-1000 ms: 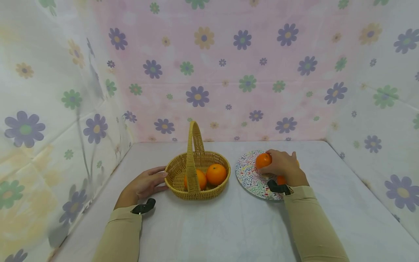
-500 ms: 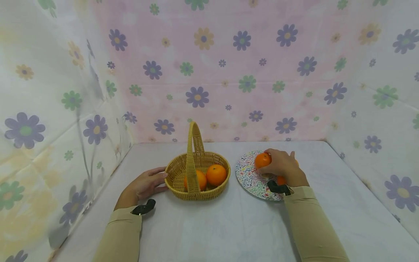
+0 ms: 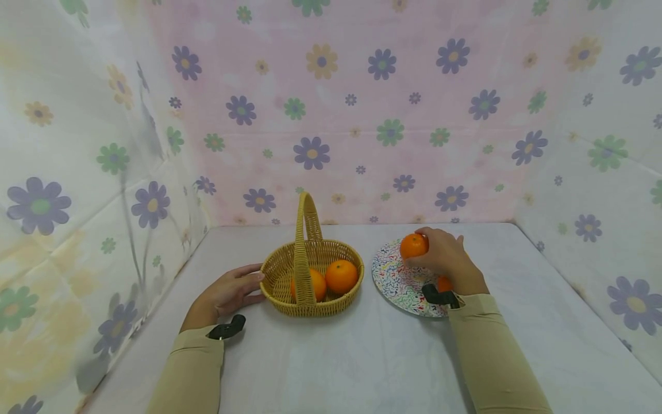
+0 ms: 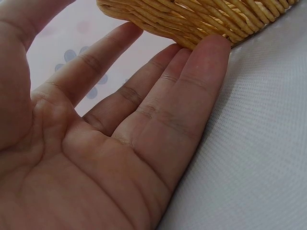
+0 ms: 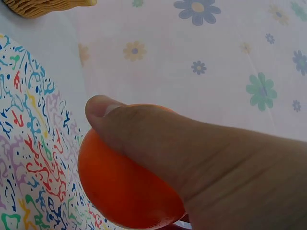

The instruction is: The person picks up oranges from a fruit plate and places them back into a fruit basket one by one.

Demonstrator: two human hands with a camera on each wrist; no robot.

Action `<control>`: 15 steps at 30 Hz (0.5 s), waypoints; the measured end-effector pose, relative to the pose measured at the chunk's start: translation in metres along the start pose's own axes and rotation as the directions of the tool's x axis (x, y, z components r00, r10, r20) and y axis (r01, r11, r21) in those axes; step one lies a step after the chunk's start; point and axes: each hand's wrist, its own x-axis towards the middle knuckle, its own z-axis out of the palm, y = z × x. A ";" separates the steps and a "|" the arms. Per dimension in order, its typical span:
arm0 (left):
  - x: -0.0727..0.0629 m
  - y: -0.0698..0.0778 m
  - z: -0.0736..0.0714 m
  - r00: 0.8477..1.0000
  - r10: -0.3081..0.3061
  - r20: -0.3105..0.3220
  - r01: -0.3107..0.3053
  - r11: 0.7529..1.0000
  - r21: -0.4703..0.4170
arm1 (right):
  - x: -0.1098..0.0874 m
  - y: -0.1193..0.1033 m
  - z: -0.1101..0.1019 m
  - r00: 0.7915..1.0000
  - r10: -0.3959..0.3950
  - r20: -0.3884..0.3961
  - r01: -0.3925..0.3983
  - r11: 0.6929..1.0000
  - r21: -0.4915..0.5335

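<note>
In the head view my right hand holds an orange over the far part of a round, colour-speckled plate. The thumb lies across the orange in the right wrist view; the other fingers are mostly hidden. More orange fruit shows on the plate, partly covered by that hand and wrist. To the left stands a wicker basket with a tall handle, bearing two oranges. My left hand rests beside it, its extended fingertips touching the basket's left side.
A white cloth covers the table. Flower-printed fabric rises behind it and on both sides. The basket's handle arches high over its middle. A gap of bare cloth separates basket and plate.
My right hand has raised the orange slightly off the plate, moving it a little away from me and left. The left hand and basket stay where they were.
</note>
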 end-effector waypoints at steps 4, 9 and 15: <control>0.000 0.000 0.000 1.000 -0.001 0.000 0.001 1.000 -0.004 | -0.001 -0.003 -0.002 1.000 -0.012 -0.013 0.012 1.000 0.020; 0.001 0.000 0.000 1.000 -0.002 0.001 0.002 1.000 -0.010 | -0.001 -0.009 -0.003 0.999 -0.022 -0.027 0.024 0.999 0.047; 0.000 0.000 0.000 1.000 -0.005 -0.006 0.005 1.000 -0.002 | -0.003 -0.018 -0.004 0.997 -0.065 -0.046 0.070 0.990 0.125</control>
